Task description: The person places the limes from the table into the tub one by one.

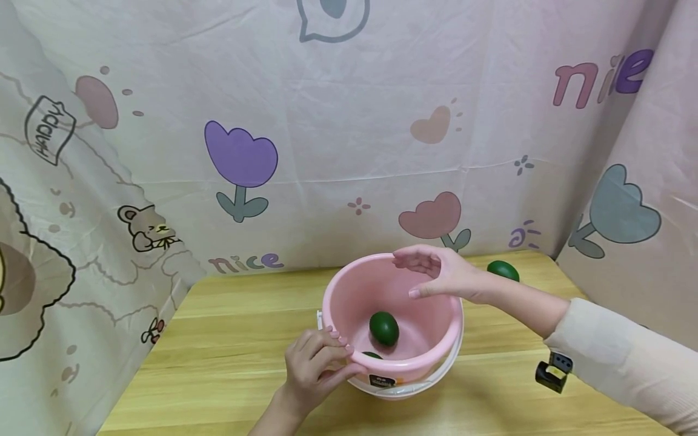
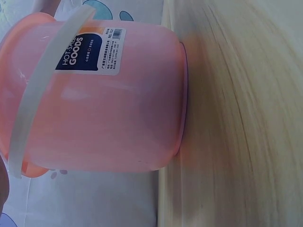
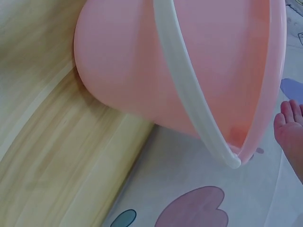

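A pink bucket [image 1: 392, 364] with a white handle [image 3: 182, 80] stands upright on the table. My left hand [image 1: 313, 363] grips its near left rim, fingers over the edge and thumb lower on the outside. Inside, a dark green avocado [image 1: 384, 329] lies on the bottom, and a second is mostly hidden behind the near rim. Over the far right rim is my right hand [image 1: 444, 272], fingers and thumb spread apart, holding nothing. Another avocado [image 1: 503, 270] lies on the table behind my right wrist, partly covered by it. A label [image 2: 90, 49] shows on the bucket's side.
The wooden table [image 1: 234, 345] extends on both sides of the bucket. Behind it hangs a pale printed cloth [image 1: 327, 151], which also runs along the left and right sides. A small black device [image 1: 554, 372] is worn at my right sleeve.
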Tool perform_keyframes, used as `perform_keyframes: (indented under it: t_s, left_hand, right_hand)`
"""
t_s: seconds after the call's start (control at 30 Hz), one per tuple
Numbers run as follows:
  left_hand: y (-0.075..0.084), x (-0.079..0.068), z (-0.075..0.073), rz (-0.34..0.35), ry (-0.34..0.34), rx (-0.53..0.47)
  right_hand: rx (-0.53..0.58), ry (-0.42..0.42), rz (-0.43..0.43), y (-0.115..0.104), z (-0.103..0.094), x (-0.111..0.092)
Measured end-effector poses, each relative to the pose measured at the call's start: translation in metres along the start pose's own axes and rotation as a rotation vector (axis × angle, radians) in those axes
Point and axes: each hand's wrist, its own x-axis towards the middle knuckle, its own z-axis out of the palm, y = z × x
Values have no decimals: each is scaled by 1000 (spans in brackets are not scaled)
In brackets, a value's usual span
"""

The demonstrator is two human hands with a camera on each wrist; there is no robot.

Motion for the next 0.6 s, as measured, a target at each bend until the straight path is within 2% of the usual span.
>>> perform_keyframes:
  t_s: [0.23, 0.43, 0.6]
  left_hand:
    - [-1, 0, 0, 5, 2, 1]
    - [-1, 0, 0, 1, -2, 4]
    - [-1, -1, 0, 1, -1, 7]
  right_hand:
    - [-2, 20, -10, 1, -5, -1]
    - [1, 54, 40, 1, -12, -4]
    - [-40, 80, 54, 2, -17, -5]
